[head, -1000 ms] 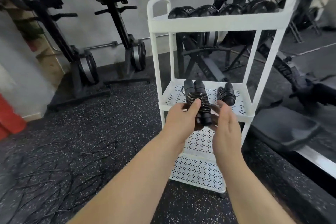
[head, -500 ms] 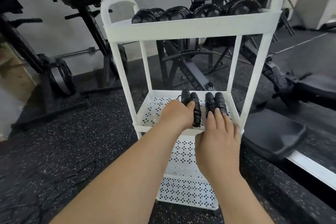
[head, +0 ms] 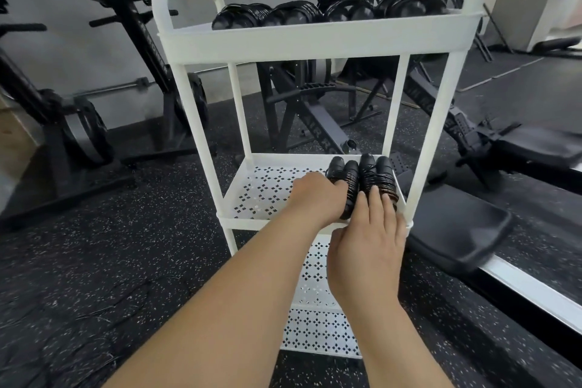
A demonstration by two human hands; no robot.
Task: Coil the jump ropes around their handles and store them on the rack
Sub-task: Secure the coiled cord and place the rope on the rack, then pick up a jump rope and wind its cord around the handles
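Jump ropes (head: 362, 178) lie as two black coiled bundles, side by side and touching, at the right end of the middle shelf (head: 267, 189) of the white rack (head: 315, 41). Through the head camera we see our left hand (head: 318, 197) curled round the left bundle (head: 346, 181). Our right hand (head: 368, 249) rests on the right bundle (head: 379, 175) with straight fingers. We judge them light and springy, apt to uncoil, so best held across the wraps. More coiled bundles (head: 330, 11) fill the top shelf. The front post (head: 422, 148) stands just beside our right hand, and rowing machines (head: 315, 123) stand behind.
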